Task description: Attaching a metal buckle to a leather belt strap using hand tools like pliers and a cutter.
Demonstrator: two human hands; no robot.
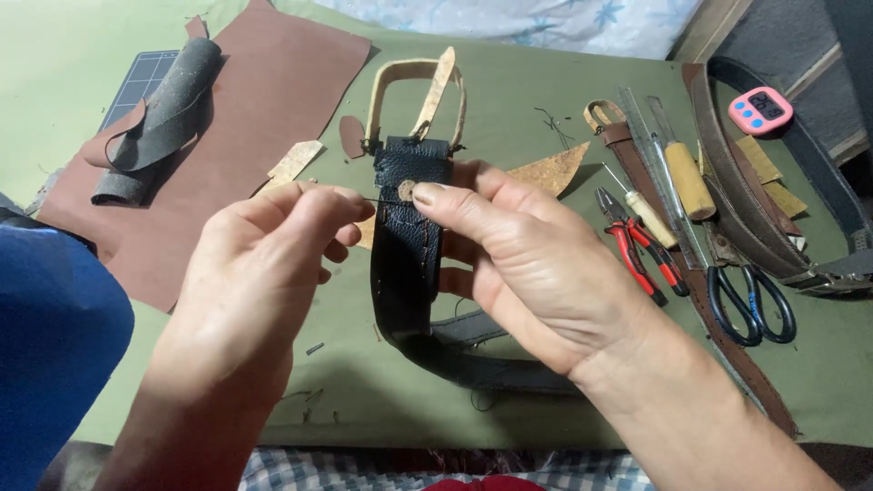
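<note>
A dark blue leather strap [407, 255] with a tan loop [411, 91] at its far end lies lifted over the green table mat [509, 100]. My right hand [518, 268] grips the strap from the right, thumb pressed on its top face. My left hand [264, 273] pinches a thin needle [377, 201] that points into the strap's left edge near the thumb. The strap's lower part curls under my right hand towards the table's near edge.
A brown leather sheet [264, 100] with a rolled grey piece [159, 109] lies at the left. To the right are red-handled pliers [641, 250], awls with wooden handles [687, 177], black scissors [750, 300], brown belts [737, 182], a metal ruler and a pink timer [760, 109].
</note>
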